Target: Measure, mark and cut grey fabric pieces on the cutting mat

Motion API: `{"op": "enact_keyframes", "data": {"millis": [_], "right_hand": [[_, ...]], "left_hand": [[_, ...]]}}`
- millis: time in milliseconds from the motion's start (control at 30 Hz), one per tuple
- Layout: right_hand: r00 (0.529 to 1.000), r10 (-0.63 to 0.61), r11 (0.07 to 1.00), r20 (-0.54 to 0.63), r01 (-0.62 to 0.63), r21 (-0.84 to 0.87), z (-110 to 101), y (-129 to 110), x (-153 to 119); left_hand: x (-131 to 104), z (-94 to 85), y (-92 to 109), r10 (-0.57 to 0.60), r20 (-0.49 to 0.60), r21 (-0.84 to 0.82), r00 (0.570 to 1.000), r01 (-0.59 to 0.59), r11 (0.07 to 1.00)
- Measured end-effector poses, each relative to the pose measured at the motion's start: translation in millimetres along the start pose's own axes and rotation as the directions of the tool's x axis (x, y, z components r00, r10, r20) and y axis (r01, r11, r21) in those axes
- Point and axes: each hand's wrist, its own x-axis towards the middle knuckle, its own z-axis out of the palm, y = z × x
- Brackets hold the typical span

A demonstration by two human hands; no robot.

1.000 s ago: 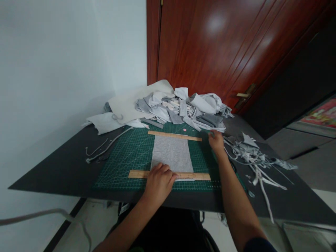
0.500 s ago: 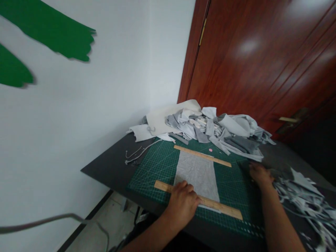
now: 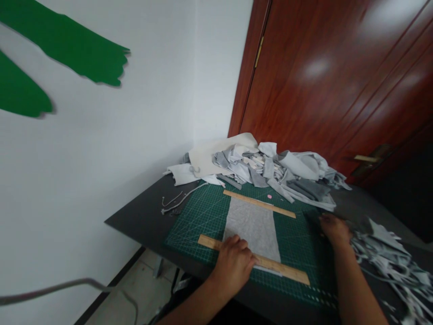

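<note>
A piece of light grey fabric (image 3: pixel 252 225) lies flat on the green cutting mat (image 3: pixel 291 246). Across its far end rests a wooden ruler (image 3: pixel 260 204). Another wooden ruler (image 3: pixel 284 268) crosses the near end, and a pale fabric edge shows below it. My left hand (image 3: pixel 236 261) is closed over this near ruler, fingers bent and pressed down on it. At the mat's right side is my right hand (image 3: pixel 334 229), apart from the fabric. Its fingers are curled in, and whatever they hold is hidden in the dim area.
A heap of grey and white fabric scraps (image 3: pixel 267 169) covers the table's back. Tangled fabric strips (image 3: pixel 389 257) lie beside my right forearm. Cords (image 3: pixel 182 201) rest on the dark table (image 3: pixel 138 212) at left. A wall and a wooden door (image 3: pixel 314 90) stand behind.
The whole view has shifted slightly. My left hand stays on the near ruler, and my right hand keeps nearly the same place at the mat's right side. Fabric and rulers lie as before.
</note>
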Motion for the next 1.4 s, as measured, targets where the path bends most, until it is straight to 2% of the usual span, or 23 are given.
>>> {"op": "enact_keyframes", "data": {"millis": [67,100,167,233,300,367,467,533,633,800,1000,1200,1400], "right_hand": [[1.000,0.026,0.999,-0.006,-0.026,-0.048,-2.6,-15.1,-5.1],[1.000,-0.012,0.999,-0.017,0.011,-0.034,-2.7,-26.7,-8.1],[0.981,-0.187,0.978,-0.044,0.190,0.084,0.2,-56.5,-15.7],[0.917,-0.388,0.876,-0.089,0.397,0.273,6.4,-90.2,-26.9],[0.858,-0.508,0.780,-0.082,0.498,0.379,13.7,-119.3,-41.9],[0.768,-0.639,0.726,0.038,0.587,0.360,19.7,-137.2,-58.4],[0.752,-0.623,0.781,0.216,0.587,0.213,24.0,-143.5,-78.1],[0.741,-0.619,0.784,0.262,0.605,0.140,25.0,-141.5,-84.7],[0.712,-0.649,0.756,0.268,0.645,0.116,25.8,-141.5,-86.9],[0.707,-0.653,0.754,0.271,0.640,0.148,26.3,-150.2,-85.7],[0.722,-0.602,0.786,0.341,0.611,0.094,23.9,-159.0,-83.8],[0.757,-0.566,0.803,0.327,0.597,0.007,21.2,-165.7,-82.3],[0.752,-0.580,0.789,0.313,0.614,-0.011,10.5,-171.7,-75.7]], "left_hand": [[-0.1,0.6,-0.5,0.003,-0.006,-0.005,1.000,-0.003,1.000],[-0.2,0.9,-0.6,0.005,-0.006,-0.010,1.000,-0.006,1.000],[0.0,0.9,-0.7,0.004,-0.003,-0.018,1.000,-0.004,1.000],[0.4,0.3,-0.4,0.004,0.004,-0.021,1.000,-0.004,1.000],[1.0,-0.9,-0.2,0.006,0.008,-0.024,1.000,-0.006,1.000],[1.5,-1.9,-0.1,0.006,0.005,-0.024,1.000,-0.006,1.000],[1.8,-2.2,-0.6,0.006,-0.007,-0.026,1.000,-0.007,1.000],[1.6,-1.2,-1.1,0.006,-0.013,-0.023,1.000,-0.006,1.000],[1.4,1.1,-1.6,0.009,-0.020,-0.032,1.000,-0.009,0.999],[1.8,2.3,-2.1,0.008,-0.009,-0.052,1.000,-0.009,0.999],[2.4,4.5,-4.2,0.018,-0.031,-0.059,0.999,-0.020,0.998],[3.0,5.1,-4.9,0.005,-0.010,-0.051,1.000,-0.005,0.999],[2.6,0.9,-3.7,0.014,-0.009,-0.049,1.000,-0.015,0.999]]}}
